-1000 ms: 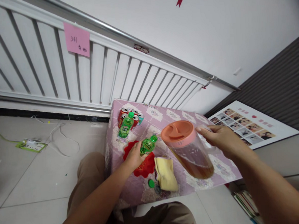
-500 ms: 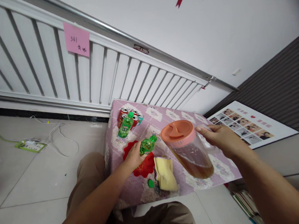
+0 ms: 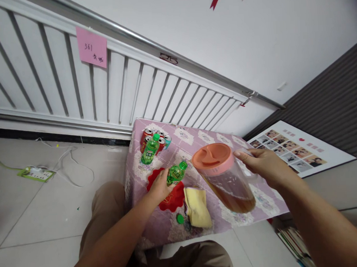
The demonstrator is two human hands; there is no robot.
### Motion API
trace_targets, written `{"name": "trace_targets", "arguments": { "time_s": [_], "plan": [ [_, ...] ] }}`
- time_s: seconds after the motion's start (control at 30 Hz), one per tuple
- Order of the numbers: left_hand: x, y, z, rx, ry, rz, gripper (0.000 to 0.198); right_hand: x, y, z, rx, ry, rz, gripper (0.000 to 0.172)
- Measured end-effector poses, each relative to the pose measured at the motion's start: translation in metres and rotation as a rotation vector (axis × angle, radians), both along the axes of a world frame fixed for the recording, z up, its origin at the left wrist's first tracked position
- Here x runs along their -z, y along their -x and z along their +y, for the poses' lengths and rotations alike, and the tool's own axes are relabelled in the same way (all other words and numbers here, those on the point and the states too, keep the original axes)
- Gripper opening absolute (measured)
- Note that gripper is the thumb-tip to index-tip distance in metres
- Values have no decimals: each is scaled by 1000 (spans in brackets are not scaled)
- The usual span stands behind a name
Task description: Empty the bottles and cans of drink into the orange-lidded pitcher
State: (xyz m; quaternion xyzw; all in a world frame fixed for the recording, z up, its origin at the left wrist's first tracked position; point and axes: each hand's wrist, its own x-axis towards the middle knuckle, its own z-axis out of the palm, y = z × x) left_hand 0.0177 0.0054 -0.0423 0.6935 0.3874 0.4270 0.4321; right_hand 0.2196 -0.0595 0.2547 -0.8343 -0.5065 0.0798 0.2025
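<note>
My left hand (image 3: 160, 187) is wrapped round an uncapped green plastic bottle (image 3: 177, 172), tilted to the right over a red scalloped mat (image 3: 170, 203). My right hand (image 3: 264, 164) grips the handle of a clear pitcher (image 3: 230, 188) with an orange lid (image 3: 212, 157). Brown liquid lies in its lower part, and the pitcher is held tilted, its lid end toward the bottle's mouth but apart from it. A folded yellow cloth (image 3: 198, 209) lies between the two. Beside the cloth is a green bottle cap (image 3: 179, 219).
A capped green bottle (image 3: 151, 150) stands at the back left in front of several drink cans (image 3: 161, 143). The patterned cloth-covered table (image 3: 142, 232) meets a white radiator (image 3: 151, 91). A framed photo board (image 3: 300, 152) leans at the right; a power strip (image 3: 37, 174) lies on the floor.
</note>
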Motion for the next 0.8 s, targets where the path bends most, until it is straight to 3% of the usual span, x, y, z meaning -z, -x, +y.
{"name": "trace_targets", "arguments": {
  "time_s": [0.8],
  "plan": [
    [3, -1, 1, -1, -13, -18, 66, 1, -2, -1, 5, 21, 17, 60]
  ]
}}
